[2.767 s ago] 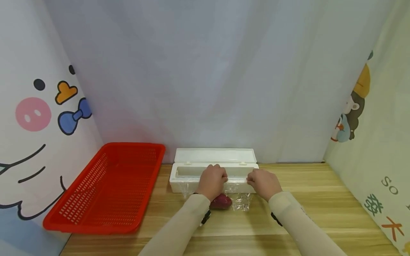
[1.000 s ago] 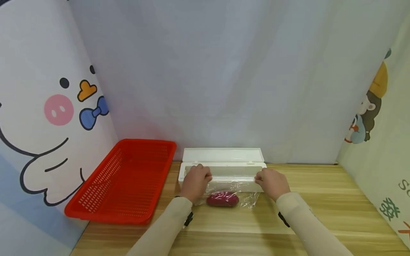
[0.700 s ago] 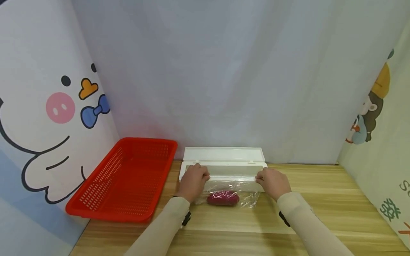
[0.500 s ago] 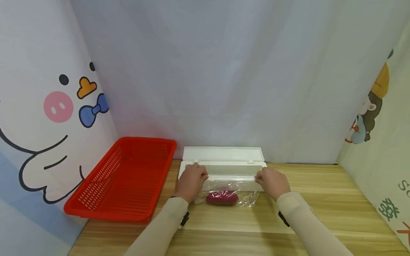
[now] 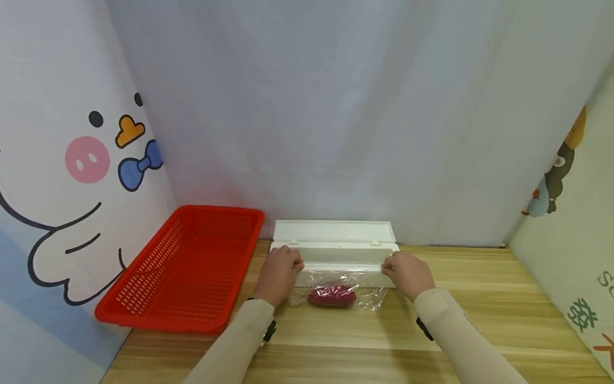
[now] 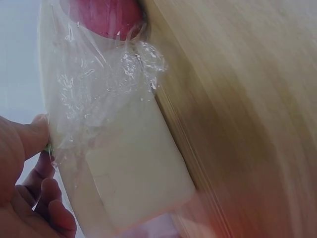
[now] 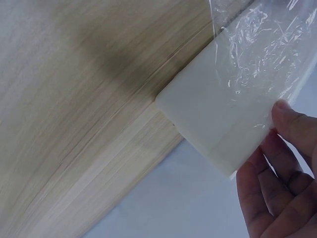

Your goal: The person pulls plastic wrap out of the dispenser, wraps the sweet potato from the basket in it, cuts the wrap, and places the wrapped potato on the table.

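Observation:
A white plastic wrap box point(image 5: 347, 277) stands at the back of the table with its lid point(image 5: 333, 231) tipped back. Clear plastic wrap point(image 5: 371, 300) hangs from its front rim over a purple-red oblong, like a sweet potato point(image 5: 332, 296). At the rim's left part, my left hand point(image 5: 280, 274) pinches a small green piece point(image 6: 48, 148), mostly hidden between thumb and finger, likely the cutter's slider. My right hand point(image 5: 410, 274) grips the rim near the box's right end, thumb point(image 7: 283, 106) on the film-covered front and fingers behind the edge.
A red perforated basket point(image 5: 175, 266) stands left of the box. The wooden table point(image 5: 350, 346) extends in front and to the right. A plain curtain point(image 5: 307, 106) hangs close behind, with printed cloth walls on both sides.
My left hand has slid leftward along the box's front rim, from near the middle to the left part, uncovering the sweet potato. My right hand has stayed at the right end.

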Motion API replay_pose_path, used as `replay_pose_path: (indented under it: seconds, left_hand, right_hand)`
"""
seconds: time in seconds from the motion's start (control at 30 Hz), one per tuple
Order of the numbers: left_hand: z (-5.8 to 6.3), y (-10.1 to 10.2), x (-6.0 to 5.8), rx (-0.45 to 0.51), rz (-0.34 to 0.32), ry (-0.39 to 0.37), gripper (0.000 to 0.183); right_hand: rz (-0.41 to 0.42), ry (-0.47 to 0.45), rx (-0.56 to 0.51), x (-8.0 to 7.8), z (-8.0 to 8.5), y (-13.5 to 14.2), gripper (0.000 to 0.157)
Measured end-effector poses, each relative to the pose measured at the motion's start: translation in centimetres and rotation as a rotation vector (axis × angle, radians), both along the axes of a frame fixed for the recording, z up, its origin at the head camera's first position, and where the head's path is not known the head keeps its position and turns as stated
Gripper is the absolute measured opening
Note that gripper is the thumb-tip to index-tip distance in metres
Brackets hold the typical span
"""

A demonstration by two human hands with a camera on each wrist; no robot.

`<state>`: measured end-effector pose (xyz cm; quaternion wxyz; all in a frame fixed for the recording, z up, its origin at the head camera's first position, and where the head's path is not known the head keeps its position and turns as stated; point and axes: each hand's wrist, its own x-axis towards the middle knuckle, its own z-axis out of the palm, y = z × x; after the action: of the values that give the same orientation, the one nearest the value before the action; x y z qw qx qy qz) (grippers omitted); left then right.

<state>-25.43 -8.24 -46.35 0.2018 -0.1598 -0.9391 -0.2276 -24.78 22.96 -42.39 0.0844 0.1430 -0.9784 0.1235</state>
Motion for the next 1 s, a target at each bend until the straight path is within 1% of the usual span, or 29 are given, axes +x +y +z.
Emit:
replay_pose_path:
  seconds: [0.2, 0.3, 0.53, 0.7, 0.83, 0.93, 1.0]
  left_hand:
    - [-0.5, -0.6, 0.0, 0.002, 0.011, 0.006, 0.009]
    - [-0.5, -1.1, 0.1, 0.005, 0.02, 0.001, 0.008]
    - [0.3, -1.9, 0.8, -0.003, 0.032, 0.011, 0.007]
    - [0.8, -1.9, 1.1, -0.022, 0.083, -0.042, 0.006]
    - [1.3, -1.9, 1.2, -0.061, 0.132, -0.083, 0.005]
    - [1.6, -2.0, 1.2, -0.099, 0.161, -0.09, 0.005]
    - [1.7, -2.1, 1.3, -0.102, 0.176, -0.093, 0.005]
  right_hand:
    - [0.0, 0.004, -0.001, 0.2, -0.1, 0.0, 0.005]
    - [0.004, -0.001, -0.002, 0.1, -0.2, -0.2, 0.005]
    - [-0.005, -0.012, 0.005, 0.3, 0.1, -0.2, 0.006]
    - [-0.003, -0.021, -0.004, 0.3, 0.0, -0.1, 0.006]
    - [-0.001, -0.019, -0.01, 0.2, -0.1, 0.0, 0.006]
    - [0.001, -0.02, -0.009, 0.1, -0.1, 0.0, 0.006]
    - [0.007, -0.022, -0.005, 0.1, -0.2, 0.0, 0.005]
